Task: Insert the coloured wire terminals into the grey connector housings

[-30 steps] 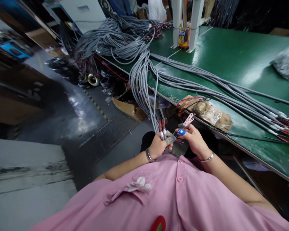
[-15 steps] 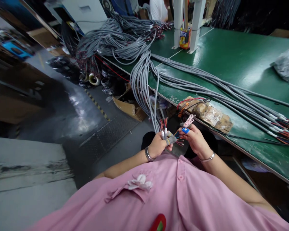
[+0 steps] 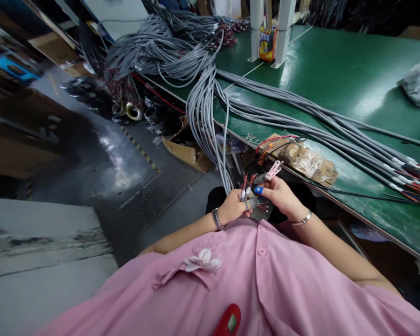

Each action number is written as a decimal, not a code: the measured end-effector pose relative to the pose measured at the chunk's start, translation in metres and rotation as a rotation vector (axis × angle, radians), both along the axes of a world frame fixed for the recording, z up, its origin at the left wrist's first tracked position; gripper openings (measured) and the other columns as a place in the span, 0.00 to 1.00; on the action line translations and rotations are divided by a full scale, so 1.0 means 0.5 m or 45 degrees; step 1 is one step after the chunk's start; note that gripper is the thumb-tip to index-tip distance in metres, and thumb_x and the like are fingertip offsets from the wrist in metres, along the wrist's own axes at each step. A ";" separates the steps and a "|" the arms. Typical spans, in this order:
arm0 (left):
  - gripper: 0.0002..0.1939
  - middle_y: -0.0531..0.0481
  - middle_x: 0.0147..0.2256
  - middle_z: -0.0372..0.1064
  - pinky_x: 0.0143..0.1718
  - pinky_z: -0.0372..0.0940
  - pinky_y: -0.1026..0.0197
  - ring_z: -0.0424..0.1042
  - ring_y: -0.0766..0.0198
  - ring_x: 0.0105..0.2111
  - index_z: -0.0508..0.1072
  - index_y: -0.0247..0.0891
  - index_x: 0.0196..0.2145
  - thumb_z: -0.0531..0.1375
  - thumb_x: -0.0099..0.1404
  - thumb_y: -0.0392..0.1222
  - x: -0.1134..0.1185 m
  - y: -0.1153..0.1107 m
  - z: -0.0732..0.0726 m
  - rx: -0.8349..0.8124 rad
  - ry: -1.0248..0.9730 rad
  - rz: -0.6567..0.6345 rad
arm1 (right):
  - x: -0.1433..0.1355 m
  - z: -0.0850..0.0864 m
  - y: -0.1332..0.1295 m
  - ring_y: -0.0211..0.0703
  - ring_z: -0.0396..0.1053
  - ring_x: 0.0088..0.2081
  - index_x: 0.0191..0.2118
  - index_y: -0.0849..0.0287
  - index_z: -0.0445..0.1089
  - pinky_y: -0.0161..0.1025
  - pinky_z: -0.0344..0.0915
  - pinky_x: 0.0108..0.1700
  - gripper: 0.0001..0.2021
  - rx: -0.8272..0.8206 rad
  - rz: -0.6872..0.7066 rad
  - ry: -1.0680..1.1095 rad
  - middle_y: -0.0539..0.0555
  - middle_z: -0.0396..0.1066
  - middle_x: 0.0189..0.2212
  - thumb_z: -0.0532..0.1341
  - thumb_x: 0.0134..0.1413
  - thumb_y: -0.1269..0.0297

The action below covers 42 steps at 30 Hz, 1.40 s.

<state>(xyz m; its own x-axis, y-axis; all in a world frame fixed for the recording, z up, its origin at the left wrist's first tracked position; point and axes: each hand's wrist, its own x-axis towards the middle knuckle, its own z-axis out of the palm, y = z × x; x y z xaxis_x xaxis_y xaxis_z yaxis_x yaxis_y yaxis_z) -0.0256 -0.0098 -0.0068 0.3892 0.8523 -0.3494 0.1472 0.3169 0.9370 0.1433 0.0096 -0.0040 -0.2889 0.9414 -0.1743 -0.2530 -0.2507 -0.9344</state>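
Within closed left fingers point(image 3: 251, 204), cable ends point(image 3: 243, 195).

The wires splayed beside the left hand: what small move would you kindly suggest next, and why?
I'd probably bring the right hand slightly closer to the wires: they fan out past the left hand, and the blue-tipped finger is nearby.

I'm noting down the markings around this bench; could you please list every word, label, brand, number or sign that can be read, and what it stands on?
No text reads with certainty.
Packet by the post: large lettering, too blurred to quote.
Pale labels on the carton: too blurred to read.
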 end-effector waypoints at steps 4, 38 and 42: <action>0.16 0.53 0.16 0.66 0.17 0.62 0.68 0.64 0.71 0.14 0.66 0.34 0.20 0.67 0.51 0.47 0.001 0.001 -0.003 0.001 0.015 0.006 | -0.003 -0.004 0.000 0.40 0.69 0.32 0.35 0.57 0.68 0.40 0.68 0.39 0.14 0.038 0.002 -0.017 0.50 0.72 0.31 0.70 0.41 0.61; 0.16 0.53 0.15 0.65 0.16 0.58 0.69 0.64 0.71 0.13 0.67 0.33 0.19 0.67 0.53 0.46 -0.001 0.008 -0.001 -0.034 -0.174 0.055 | 0.028 -0.020 -0.014 0.39 0.71 0.35 0.39 0.57 0.71 0.37 0.66 0.40 0.14 0.029 -0.110 0.076 0.51 0.75 0.34 0.68 0.48 0.57; 0.15 0.54 0.16 0.65 0.15 0.58 0.68 0.63 0.71 0.13 0.68 0.33 0.21 0.67 0.53 0.45 -0.003 0.015 0.010 -0.094 -0.313 0.078 | 0.062 -0.054 -0.014 0.39 0.71 0.33 0.40 0.56 0.73 0.38 0.67 0.39 0.15 -0.100 -0.153 0.242 0.53 0.76 0.33 0.63 0.53 0.51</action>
<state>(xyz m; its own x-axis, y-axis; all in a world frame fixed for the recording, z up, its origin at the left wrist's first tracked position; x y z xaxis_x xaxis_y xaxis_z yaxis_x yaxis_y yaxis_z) -0.0271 -0.0025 -0.0016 0.4185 0.8526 -0.3128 -0.1031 0.3868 0.9164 0.1745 0.0025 -0.0310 -0.2106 0.9566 -0.2014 -0.4551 -0.2782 -0.8459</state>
